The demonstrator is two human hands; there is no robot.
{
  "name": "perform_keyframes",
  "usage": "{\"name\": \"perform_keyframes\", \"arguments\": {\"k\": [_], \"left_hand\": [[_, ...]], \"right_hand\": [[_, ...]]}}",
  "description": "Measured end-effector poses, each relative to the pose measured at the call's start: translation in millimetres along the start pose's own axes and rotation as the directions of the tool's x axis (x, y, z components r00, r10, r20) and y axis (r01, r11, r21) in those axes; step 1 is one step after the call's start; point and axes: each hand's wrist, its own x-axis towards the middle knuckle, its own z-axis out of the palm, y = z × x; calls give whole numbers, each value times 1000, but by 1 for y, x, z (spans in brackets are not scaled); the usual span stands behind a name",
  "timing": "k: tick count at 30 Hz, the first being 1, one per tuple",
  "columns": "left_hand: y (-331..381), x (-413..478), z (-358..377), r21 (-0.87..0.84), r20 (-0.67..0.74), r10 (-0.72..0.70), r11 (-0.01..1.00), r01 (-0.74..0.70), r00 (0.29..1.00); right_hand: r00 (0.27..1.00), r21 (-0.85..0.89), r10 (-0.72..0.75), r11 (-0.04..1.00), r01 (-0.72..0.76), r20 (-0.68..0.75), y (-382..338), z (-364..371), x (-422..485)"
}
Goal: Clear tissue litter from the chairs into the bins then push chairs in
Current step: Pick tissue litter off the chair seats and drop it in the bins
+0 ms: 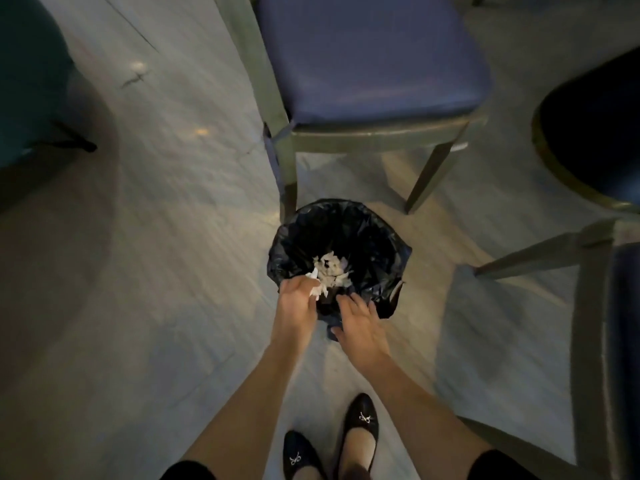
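A small bin [377, 233] lined with a black bag stands on the floor in front of a blue-seated chair [367, 60]. Crumpled white tissue [334, 268] lies at its bottom. My left hand [294, 299] hovers over the bin's near left rim and holds a scrap of white tissue [317, 289] in its curled fingers. My right hand [360, 323] is over the near rim with fingers spread and relaxed, holding nothing.
A second blue-seated chair [595, 306] stands at the right edge, a dark round seat with a gold rim [547, 150] at upper right, and a teal chair [27, 81] at upper left. My two black shoes [360, 431] are just behind the bin.
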Motion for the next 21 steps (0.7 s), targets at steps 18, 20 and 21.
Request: {"name": "perform_keyframes", "arguments": {"k": [18,20,21], "left_hand": [[51,19,-63,126,149,80,987,-99,986],[90,16,-99,148,135,130,978,-150,982],[109,14,-112,156,112,164,971,-181,980]], "right_hand": [[985,65,115,992,-107,-132,-17,-85,-21],[968,85,163,985,-149,-189,-26,-129,-42],[959,106,185,981,-166,-214,-29,-147,-51]]}}
